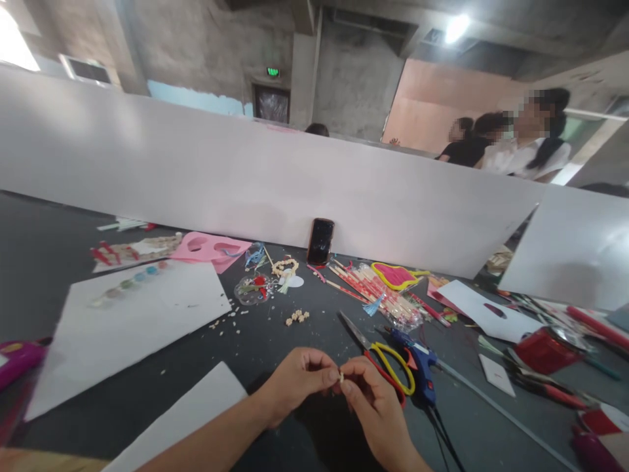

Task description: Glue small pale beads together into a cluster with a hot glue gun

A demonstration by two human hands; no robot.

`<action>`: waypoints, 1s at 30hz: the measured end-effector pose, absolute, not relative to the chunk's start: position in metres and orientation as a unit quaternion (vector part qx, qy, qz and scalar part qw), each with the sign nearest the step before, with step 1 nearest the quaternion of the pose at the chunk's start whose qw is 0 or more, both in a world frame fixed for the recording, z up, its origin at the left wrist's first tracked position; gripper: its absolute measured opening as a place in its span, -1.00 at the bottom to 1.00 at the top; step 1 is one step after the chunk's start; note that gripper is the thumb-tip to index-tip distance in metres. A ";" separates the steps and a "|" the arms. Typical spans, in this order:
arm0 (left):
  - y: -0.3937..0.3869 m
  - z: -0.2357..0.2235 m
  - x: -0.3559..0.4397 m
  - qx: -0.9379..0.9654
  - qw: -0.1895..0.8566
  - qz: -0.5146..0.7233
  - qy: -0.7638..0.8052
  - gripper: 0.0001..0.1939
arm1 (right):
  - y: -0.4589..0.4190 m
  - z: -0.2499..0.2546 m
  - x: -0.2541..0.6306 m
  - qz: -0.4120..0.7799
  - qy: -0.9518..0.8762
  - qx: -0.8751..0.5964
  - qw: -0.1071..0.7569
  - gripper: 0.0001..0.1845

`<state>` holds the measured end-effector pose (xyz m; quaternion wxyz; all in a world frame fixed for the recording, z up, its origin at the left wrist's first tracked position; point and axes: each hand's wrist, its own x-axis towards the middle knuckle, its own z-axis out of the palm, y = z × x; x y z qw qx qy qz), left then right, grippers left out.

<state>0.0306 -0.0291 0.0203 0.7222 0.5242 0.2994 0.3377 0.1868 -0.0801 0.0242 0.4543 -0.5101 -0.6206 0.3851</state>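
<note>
My left hand (307, 380) and my right hand (376, 410) meet over the dark table. Between their fingertips is a small pale piece (342, 377), pinched from both sides and too small to name for sure. Both hands are closed. Just beyond them lies a little cluster of wooden beads (297, 317). Scissors (381, 357) with yellow and red handles rest close to my right hand, blades pointing away. Beside the scissors is a blue glue gun (417, 364) with its cord running toward me.
A phone (321, 241) leans on the white partition (246, 183). White sheets (137, 314) cover the left side. Patterned sticks (354, 285), a pink and yellow fan shape (396, 276), a clear dish (253, 290) and a red can (548, 347) lie around. People (525, 154) are beyond the partition.
</note>
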 end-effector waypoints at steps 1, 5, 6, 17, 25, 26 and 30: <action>-0.029 0.020 0.031 0.526 0.721 0.337 0.300 -0.67 | -0.080 0.024 0.187 0.383 -0.620 -0.511 0.456 -0.88; -0.028 0.019 0.032 0.548 0.703 0.342 0.299 -0.66 | -0.080 0.021 0.187 0.375 -0.626 -0.508 0.458 -0.86; -0.029 0.020 0.032 0.549 0.700 0.341 0.303 -0.66 | -0.079 0.020 0.186 0.372 -0.626 -0.508 0.461 -0.86; -0.028 0.015 0.034 0.536 0.705 0.349 0.307 -0.59 | -0.077 0.015 0.187 0.364 -0.612 -0.510 0.483 -0.81; -0.029 0.017 0.034 0.537 0.705 0.344 0.312 -0.57 | -0.076 0.021 0.186 0.350 -0.616 -0.509 0.488 -0.80; -0.029 0.017 0.034 0.539 0.704 0.343 0.311 -0.57 | -0.076 0.021 0.186 0.350 -0.616 -0.510 0.488 -0.80; -0.028 0.014 0.034 0.546 0.701 0.342 0.305 -0.56 | -0.075 0.019 0.187 0.355 -0.619 -0.510 0.480 -0.80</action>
